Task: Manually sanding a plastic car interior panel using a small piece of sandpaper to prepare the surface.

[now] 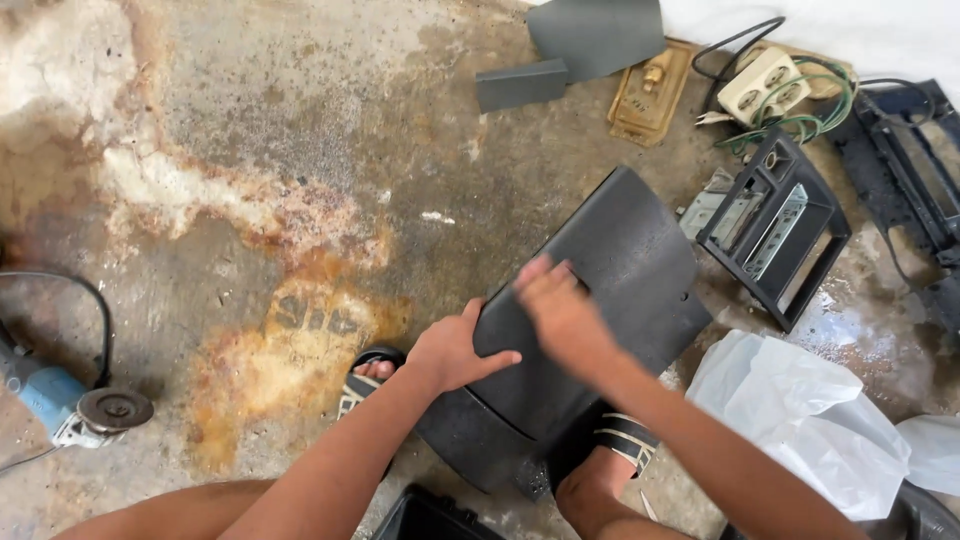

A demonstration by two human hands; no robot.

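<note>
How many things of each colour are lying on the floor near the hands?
Black or dark grey: 5 (big panel under the left hand and right hand, frame, rack, two flat pieces)
White: 2 (bag, socket)
Blue: 1 (grinder)
Tan: 1 (plate)
Total: 9

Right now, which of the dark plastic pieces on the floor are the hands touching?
The big curved black plastic panel: left hand and right hand rest on it. The black open frame and flat grey pieces lie untouched.
</note>
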